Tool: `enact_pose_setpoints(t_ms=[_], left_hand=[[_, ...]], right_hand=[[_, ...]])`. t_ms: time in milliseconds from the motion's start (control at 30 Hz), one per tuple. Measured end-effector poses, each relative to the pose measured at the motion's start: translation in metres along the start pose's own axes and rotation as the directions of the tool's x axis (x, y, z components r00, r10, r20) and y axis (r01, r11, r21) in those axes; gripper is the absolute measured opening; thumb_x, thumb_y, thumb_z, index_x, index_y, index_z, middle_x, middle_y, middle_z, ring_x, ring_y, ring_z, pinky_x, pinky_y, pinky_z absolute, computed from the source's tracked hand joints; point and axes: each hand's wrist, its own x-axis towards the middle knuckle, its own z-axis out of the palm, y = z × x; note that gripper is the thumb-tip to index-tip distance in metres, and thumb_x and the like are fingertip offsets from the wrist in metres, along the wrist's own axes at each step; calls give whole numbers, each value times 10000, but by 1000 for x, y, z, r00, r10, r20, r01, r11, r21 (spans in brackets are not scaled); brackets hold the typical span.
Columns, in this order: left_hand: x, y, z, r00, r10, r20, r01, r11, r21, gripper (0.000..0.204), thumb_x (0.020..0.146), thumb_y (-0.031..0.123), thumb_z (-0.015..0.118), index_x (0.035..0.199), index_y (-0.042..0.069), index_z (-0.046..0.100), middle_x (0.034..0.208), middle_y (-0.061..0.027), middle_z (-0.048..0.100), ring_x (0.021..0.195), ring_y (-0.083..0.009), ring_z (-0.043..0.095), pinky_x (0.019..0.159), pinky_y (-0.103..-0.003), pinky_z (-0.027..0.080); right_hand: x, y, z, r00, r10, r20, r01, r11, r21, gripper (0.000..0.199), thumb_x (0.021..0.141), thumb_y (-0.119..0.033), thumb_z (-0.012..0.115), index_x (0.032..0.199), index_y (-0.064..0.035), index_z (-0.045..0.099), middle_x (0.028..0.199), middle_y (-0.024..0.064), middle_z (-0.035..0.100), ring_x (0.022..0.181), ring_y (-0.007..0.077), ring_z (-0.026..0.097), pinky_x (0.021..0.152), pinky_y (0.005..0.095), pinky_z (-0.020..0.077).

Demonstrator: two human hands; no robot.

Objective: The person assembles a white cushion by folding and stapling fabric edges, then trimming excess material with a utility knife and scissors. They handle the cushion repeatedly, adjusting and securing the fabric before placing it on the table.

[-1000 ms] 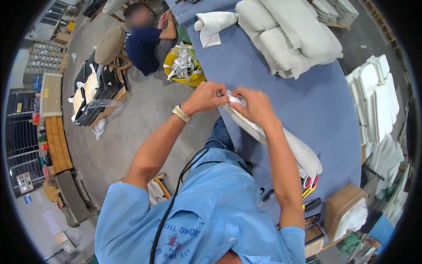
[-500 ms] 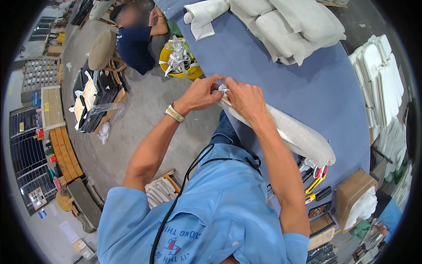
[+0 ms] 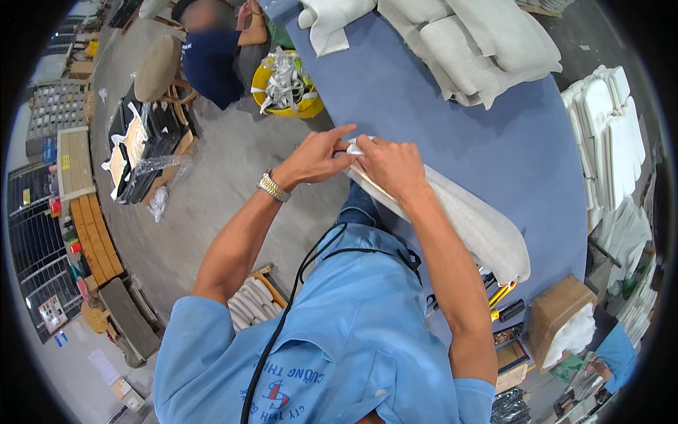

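A long padded panel (image 3: 470, 212), covered in light grey fabric and with a pale wood-like strip along its near edge, lies slanting across the table's front edge. Around its far left end, my right hand (image 3: 392, 168) is closed on the fabric cover, fingers curled over a small white flap (image 3: 354, 149). Beside that end is my left hand (image 3: 316, 157), its index finger stretched out and apart from the thumb. The thumb comes close to the flap; whether it touches cannot be made out.
Grey padded pieces (image 3: 470, 46) are piled on the blue table (image 3: 424, 106). Cutters with yellow handles (image 3: 510, 311) and a cardboard box (image 3: 561, 311) lie at right. Left of the table stand a yellow basket (image 3: 286, 109) of strips and a seated person (image 3: 212, 67).
My left index finger has straightened and lifted off the panel's end, where both hands pinched before. My right hand has curled further over the flap. The view has shifted slightly.
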Motion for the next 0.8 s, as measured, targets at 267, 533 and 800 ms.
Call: enact_pose_setpoints(t_ms=[267, 533, 800], left_hand=[[-11, -6, 9, 998, 62, -3, -62, 998, 19, 658, 950, 273, 635, 1510, -18, 450, 1214, -181, 734, 860, -335, 720, 804, -403, 544], [-16, -37, 33, 957, 199, -212, -233, 961, -149, 568, 1022, 150, 495, 1559, -1, 389, 1392, -145, 669, 1151, -319, 705, 950, -384, 541], [-19, -21, 22, 994, 82, -76, -90, 989, -116, 587, 1004, 214, 550, 1541, 11, 424, 1336, -169, 697, 1077, -347, 713, 915, -398, 541]], right_hand=[[-5, 2, 7, 993, -98, -58, 93, 992, -89, 132, 927, -275, 676, 945, -146, 653, 804, 62, 741, 682, 282, 734, 525, 415, 539], [-10, 2, 12, 994, -70, -89, 65, 996, -55, 157, 923, -297, 692, 938, -146, 651, 783, 69, 740, 667, 288, 724, 532, 445, 534], [-4, -1, 5, 998, 56, 41, -57, 998, 33, 232, 903, -309, 727, 1109, -201, 742, 843, 72, 757, 732, 333, 716, 634, 481, 541]])
